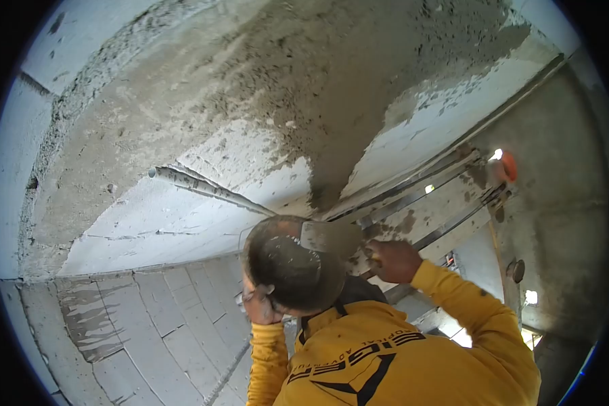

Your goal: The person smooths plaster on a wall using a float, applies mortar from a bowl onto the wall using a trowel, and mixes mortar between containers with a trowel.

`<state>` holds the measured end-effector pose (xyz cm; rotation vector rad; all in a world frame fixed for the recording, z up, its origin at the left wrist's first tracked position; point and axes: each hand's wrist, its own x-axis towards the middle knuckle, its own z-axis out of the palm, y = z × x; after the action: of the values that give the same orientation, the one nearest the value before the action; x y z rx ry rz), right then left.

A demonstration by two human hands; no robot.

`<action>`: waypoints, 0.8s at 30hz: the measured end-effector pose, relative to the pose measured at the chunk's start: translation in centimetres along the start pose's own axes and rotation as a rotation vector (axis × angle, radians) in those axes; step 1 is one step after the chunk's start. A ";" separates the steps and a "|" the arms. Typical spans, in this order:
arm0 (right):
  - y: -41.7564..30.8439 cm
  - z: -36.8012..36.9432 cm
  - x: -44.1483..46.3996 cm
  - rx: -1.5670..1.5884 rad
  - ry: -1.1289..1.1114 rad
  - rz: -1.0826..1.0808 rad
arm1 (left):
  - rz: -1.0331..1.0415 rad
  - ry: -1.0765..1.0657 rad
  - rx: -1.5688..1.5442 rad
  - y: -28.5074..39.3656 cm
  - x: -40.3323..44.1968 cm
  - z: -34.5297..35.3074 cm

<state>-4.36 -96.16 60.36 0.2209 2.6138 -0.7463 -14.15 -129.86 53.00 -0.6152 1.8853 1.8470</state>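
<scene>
Neither of my hands shows in the head view. A co-worker (413, 358) in a yellow long-sleeved top stands in front of me, seen from behind. The co-worker's right hand (394, 261) is closed at a flat tool (335, 238), like a trowel, beside the head. The co-worker's left hand (260, 304) is raised near the face, and what it holds, if anything, is hidden. Above them, wet grey plaster (331, 88) covers much of a pale wall (250, 149).
A pale pipe (203, 186) sticks out from the wall at left of centre. Block masonry (162, 311) with dark drips stands at the lower left. An orange object (509, 166) is at the right, near a grey concrete surface (561, 203).
</scene>
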 end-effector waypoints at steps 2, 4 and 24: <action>0.2 -1.6 -1.1 -0.091 0.064 -0.081 | -0.032 -0.035 -0.036 -0.3 0.2 1.2; 0.6 -2.8 -1.0 -0.196 -0.032 -0.039 | 0.034 -0.081 -0.277 -0.4 -0.3 4.3; -2.5 7.1 -4.4 -0.074 0.162 0.258 | 0.883 -0.735 0.387 0.4 3.4 12.1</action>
<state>1.43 -102.27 57.97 0.6059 2.6859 -0.5617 -17.22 -117.85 51.06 1.0444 1.9769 1.6687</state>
